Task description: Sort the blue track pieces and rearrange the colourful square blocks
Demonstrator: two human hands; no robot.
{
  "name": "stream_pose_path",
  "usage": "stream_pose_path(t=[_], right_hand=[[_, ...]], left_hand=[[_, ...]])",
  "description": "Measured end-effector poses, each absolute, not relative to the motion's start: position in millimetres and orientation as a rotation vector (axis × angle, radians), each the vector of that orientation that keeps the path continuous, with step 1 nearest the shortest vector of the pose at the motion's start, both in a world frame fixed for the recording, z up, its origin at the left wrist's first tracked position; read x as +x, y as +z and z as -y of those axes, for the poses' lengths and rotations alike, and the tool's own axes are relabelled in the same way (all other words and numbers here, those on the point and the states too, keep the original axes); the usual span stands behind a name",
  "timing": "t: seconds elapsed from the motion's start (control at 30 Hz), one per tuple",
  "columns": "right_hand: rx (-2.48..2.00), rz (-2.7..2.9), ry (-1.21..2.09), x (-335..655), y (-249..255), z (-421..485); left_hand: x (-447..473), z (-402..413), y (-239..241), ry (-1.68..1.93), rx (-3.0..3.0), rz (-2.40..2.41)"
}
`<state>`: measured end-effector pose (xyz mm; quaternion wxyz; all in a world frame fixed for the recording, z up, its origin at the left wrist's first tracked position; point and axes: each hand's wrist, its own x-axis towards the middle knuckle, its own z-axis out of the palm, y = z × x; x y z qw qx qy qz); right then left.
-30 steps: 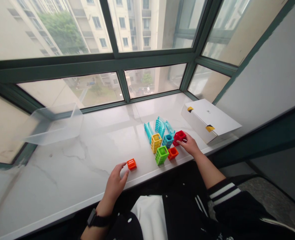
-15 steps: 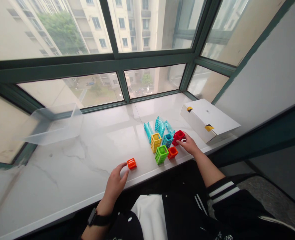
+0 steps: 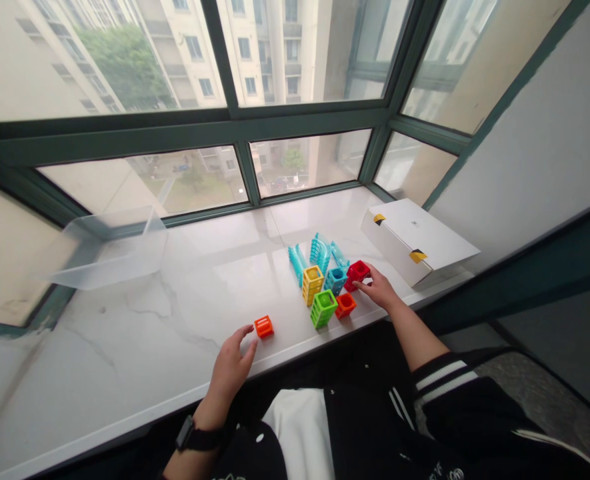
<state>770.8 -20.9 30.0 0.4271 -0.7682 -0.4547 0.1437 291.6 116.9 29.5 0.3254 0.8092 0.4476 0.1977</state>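
On the marble counter, an orange block (image 3: pixel 264 327) lies by itself. My left hand (image 3: pixel 233 363) is just left of it, thumb and fingers apart, with nothing held. My right hand (image 3: pixel 379 288) has its fingers closed round a red block stack (image 3: pixel 357 275) at the right of the group. Beside that stand an orange-red block (image 3: pixel 345 305), a green block stack (image 3: pixel 323 309), a yellow block stack (image 3: pixel 313 285) and a blue block stack (image 3: pixel 335 281). Behind them are a curved light-blue track piece (image 3: pixel 319 251) and another light-blue track piece (image 3: pixel 296 263).
A clear plastic bin (image 3: pixel 109 250) stands at the left of the counter (image 3: pixel 189 287). A white box (image 3: pixel 419 233) with yellow-and-black tabs lies at the right, near the wall. Green-framed windows line the far side.
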Motion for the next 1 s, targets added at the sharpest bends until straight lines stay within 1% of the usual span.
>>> stream_pose_path(t=[1.0], right_hand=[[-1.917,1.014,0.223,754,29,17]], left_hand=[[295,-113,27,0.637,2.094,-1.099]])
